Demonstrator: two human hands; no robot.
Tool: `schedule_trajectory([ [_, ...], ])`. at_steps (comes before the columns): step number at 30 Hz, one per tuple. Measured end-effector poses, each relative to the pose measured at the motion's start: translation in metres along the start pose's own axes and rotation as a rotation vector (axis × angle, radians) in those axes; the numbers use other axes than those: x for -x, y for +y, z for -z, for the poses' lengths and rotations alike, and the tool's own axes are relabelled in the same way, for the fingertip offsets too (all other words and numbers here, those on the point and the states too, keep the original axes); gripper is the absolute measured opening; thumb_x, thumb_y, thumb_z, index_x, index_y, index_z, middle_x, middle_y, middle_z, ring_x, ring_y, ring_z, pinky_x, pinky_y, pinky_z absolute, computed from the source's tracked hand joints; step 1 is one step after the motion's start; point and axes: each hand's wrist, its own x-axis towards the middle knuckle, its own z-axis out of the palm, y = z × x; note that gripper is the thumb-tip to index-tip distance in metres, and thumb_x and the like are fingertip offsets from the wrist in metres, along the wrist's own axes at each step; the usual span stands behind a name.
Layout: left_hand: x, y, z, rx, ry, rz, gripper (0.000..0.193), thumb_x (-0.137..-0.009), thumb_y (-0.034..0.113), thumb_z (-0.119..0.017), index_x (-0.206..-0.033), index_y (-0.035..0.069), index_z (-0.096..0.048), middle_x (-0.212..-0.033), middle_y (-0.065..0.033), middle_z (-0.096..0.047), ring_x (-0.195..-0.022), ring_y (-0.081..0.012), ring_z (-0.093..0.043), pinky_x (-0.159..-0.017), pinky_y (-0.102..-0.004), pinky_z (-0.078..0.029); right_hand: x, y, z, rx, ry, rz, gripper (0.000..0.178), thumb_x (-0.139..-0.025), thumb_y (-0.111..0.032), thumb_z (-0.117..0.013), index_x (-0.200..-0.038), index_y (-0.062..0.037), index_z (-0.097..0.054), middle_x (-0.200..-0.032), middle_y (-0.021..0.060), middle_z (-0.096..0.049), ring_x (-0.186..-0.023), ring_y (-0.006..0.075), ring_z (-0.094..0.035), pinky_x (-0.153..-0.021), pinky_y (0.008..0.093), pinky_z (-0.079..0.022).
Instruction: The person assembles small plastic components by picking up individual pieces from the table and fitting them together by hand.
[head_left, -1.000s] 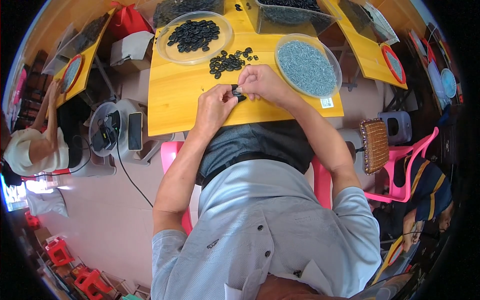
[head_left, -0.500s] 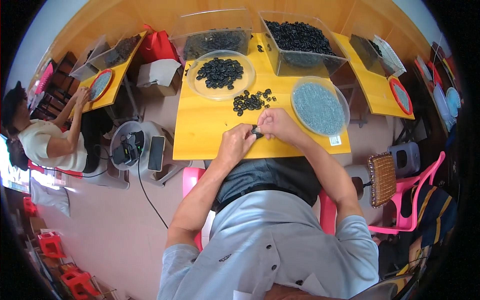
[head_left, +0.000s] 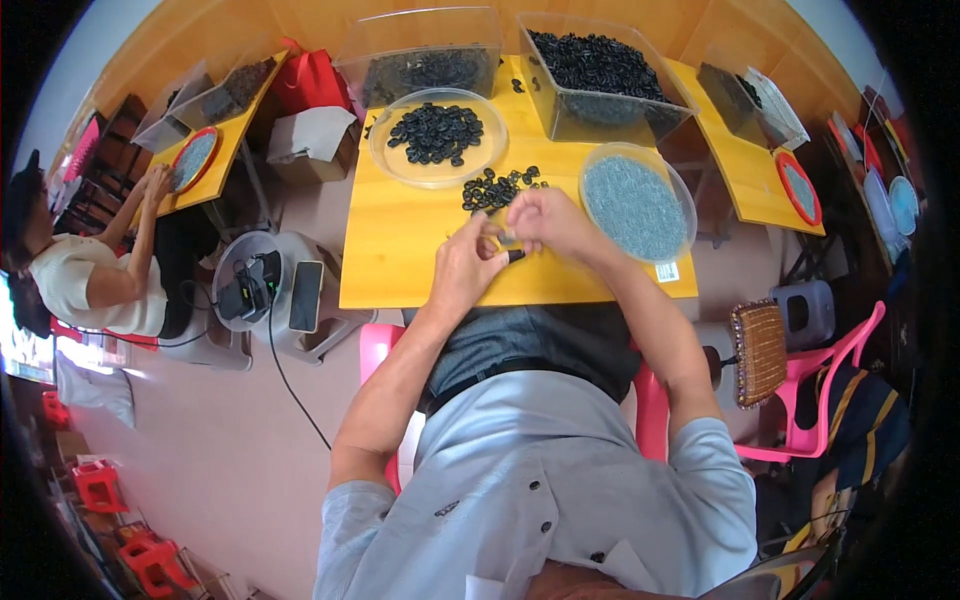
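Observation:
My left hand [head_left: 466,264] and my right hand [head_left: 548,222] meet over the near part of the yellow table [head_left: 400,270]. The left fingers are curled, with a small black piece [head_left: 516,255] showing at the thumb tip; whether it is held or worn there I cannot tell. My right fingers are pinched close to the left fingertips, slightly blurred, and what they hold is hidden. Just beyond the hands lies a loose pile of small black oval parts [head_left: 492,190]. A round clear tray [head_left: 688,205] of fine grey-blue metal pieces [head_left: 635,205] sits beside my right hand.
Farther back are a round tray [head_left: 385,160] of black parts and two clear bins [head_left: 418,70] [head_left: 610,118] holding more. A co-worker [head_left: 100,270] sits at another table on the left. A phone [head_left: 306,297] lies on a stool; a pink chair [head_left: 825,400] stands right.
My hands have moved slightly farther up the table and the fingers have shifted apart a little. The black piece shows by the left thumb tip now, rather than between both hands. The view tilted slightly.

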Motion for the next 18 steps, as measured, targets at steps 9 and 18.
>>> schedule_trajectory([
  [9,-0.011,-0.025,0.011,0.484,0.275,0.287,0.027,-0.09,0.004,-0.058,-0.116,-0.003,-0.056,-0.088,-0.0059,-0.065,-0.068,-0.0088,-0.057,-0.061,-0.0223,-0.046,-0.055,-0.077,0.02,0.221,0.293,0.307,0.017,-0.086,-0.007,-0.063,-0.101,0.0015,-0.067,-0.085,0.0081,-0.07,-0.078,0.0151,-0.068,-0.071,0.027,-0.053],
  [18,-0.012,-0.011,0.009,0.51,0.232,0.347,0.016,-0.091,0.004,-0.057,-0.104,-0.004,-0.062,-0.08,-0.003,-0.064,-0.065,-0.0077,-0.057,-0.06,-0.0206,-0.045,-0.025,-0.016,0.032,1.058,0.262,0.152,0.012,-0.079,-0.007,-0.056,-0.081,0.0001,-0.066,-0.083,0.023,-0.065,-0.083,0.04,-0.064,-0.074,0.0455,-0.05],
])
